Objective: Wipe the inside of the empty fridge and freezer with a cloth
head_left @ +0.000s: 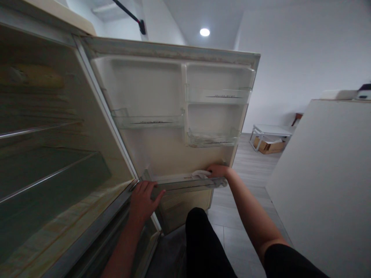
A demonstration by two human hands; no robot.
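Note:
An open fridge door (pixel 156 150) with clear plastic shelves stands in front of me. Along its lower part runs a long clear door shelf (pixel 185 186). My left hand (pixel 144 199) rests at the hinge-side end of that shelf, thumb and fingers apart, with nothing in it. Over at the shelf's right end, my right hand (pixel 217 170) reaches in behind the front rim, its fingers closed on a white cloth (pixel 200 174). Part of the cloth lies inside the shelf, and the fingertips are partly hidden.
The fridge interior (pixel 58 170) with glass shelves is at the left, a yellowish item (pixel 37 75) on the upper one. A white panel (pixel 327 166) stands at the right. Farther back are a small table (pixel 274 129) and a cardboard box (pixel 270 146). My knee is below the door.

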